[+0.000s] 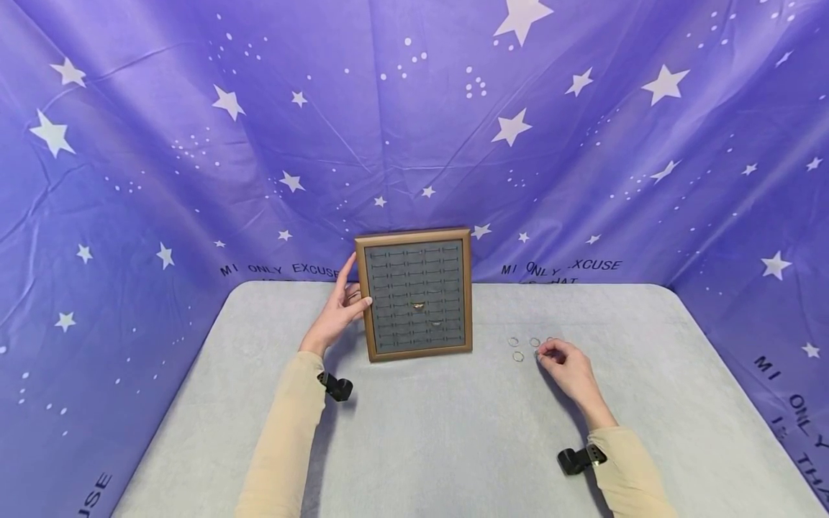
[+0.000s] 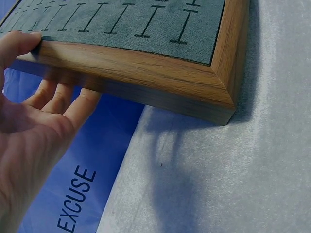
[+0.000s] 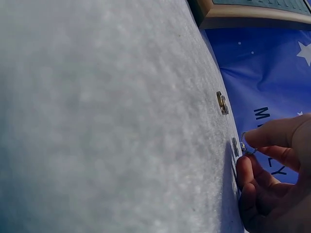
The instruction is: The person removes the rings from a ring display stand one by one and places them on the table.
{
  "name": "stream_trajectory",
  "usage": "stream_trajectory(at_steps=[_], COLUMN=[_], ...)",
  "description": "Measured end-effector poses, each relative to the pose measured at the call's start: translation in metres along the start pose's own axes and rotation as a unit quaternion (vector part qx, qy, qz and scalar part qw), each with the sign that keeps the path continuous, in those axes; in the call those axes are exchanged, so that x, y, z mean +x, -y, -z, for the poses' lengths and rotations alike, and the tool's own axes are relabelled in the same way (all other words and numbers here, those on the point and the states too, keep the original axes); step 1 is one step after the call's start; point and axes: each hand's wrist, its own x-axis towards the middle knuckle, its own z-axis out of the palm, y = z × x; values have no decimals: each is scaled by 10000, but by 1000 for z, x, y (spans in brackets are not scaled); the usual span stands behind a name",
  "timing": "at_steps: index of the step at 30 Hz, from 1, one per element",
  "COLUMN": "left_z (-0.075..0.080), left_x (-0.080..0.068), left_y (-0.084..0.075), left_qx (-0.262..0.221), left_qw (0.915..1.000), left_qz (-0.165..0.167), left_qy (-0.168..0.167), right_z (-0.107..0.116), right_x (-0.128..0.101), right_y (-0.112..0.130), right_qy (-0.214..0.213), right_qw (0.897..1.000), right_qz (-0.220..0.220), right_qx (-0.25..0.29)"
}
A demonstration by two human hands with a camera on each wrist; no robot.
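Ring (image 3: 248, 151) in right hand (image 1: 565, 363) pinch; left hand (image 1: 337, 311) on display frame (image 1: 414, 293).

Star-patterned purple backdrop (image 1: 414, 129), grey table (image 1: 453, 432)

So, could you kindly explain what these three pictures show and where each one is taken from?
No machine here: a person works with two bare hands, filmed by one camera on the head and one on each wrist. The wide picture is the head view. On the grey table stands a wooden ring display tray with slotted grey padding. The left hand steadies its edge, thumb on the front, fingers behind, as the left wrist view shows. Several loose rings lie on the table. The right hand pinches one ring, seen close in the right wrist view.
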Motion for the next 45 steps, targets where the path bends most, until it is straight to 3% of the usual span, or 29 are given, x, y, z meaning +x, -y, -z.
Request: stream_trajectory(at_steps=[8, 15, 31, 45], left_z=[-1, -2, -3, -13], left_x=[0, 0, -1, -9], left_y=[-1, -2, -4, -24], left_qx=[-80, -101, -139, -163], left_qw=[9999, 9999, 9996, 9996], left_qz=[-74, 81, 232, 216], left_qy=[21, -32, -117, -36], right_z=[2, 4, 2, 3], right_x=[2, 3, 4, 3], right_y=[-1, -2, -6, -6], right_qy=[232, 371, 272, 290], right_qw=[9996, 9989, 9989, 9983], right_qz=[-55, -167, -189, -294], right_qx=[-164, -224, -346, -411])
